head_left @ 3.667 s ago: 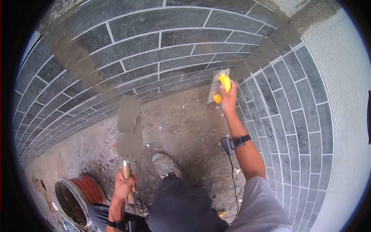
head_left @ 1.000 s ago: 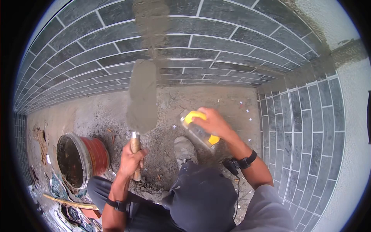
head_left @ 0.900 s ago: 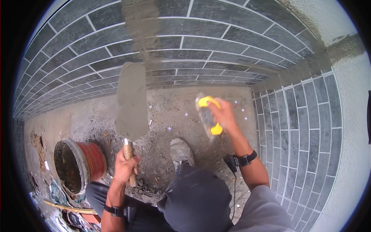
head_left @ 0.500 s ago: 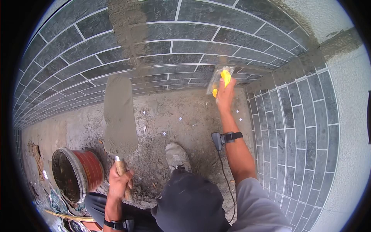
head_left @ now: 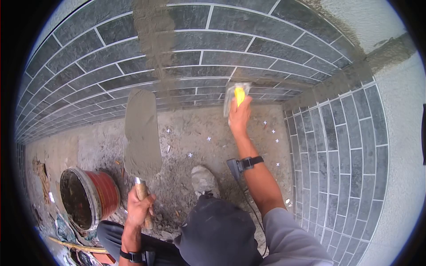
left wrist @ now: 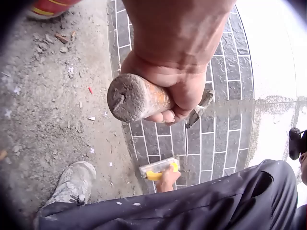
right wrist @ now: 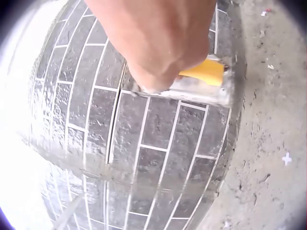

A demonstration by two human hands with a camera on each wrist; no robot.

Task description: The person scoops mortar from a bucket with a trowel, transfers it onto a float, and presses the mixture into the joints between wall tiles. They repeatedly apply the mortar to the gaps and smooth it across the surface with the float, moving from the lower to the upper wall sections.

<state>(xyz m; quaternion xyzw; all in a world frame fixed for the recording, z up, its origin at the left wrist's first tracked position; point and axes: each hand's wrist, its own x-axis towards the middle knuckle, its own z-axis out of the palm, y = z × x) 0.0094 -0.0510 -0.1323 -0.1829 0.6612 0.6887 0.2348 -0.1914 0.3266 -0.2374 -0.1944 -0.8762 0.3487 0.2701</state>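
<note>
My left hand [head_left: 140,207] grips the wooden handle of a long trowel [head_left: 142,133], its broad blade coated with grey mortar. In the left wrist view the worn butt of that handle [left wrist: 127,97] sticks out of the fist. At the foot of the tiled back wall, my right hand [head_left: 240,119] holds a plastering float [head_left: 228,101] by its yellow handle [head_left: 239,95]. The right wrist view has the float's plate [right wrist: 201,91] lying along the lowest tile rows, partly hidden behind the hand [right wrist: 158,45]. A smeared mortar band [head_left: 155,48] runs down the back wall, left of the float.
A red bucket [head_left: 104,193] with a dark inside stands at the left. Tiled walls [head_left: 337,150] meet in a corner at the right. White cross-shaped spacers [head_left: 209,138] and rubble lie on the floor, near a shoe [head_left: 204,181]. A cable [head_left: 253,204] trails from the right wrist.
The float went from the right corner to above the floor, then up to the back wall. Over the last half second it has slid left along the wall's foot. The left hand keeps its trowel.
</note>
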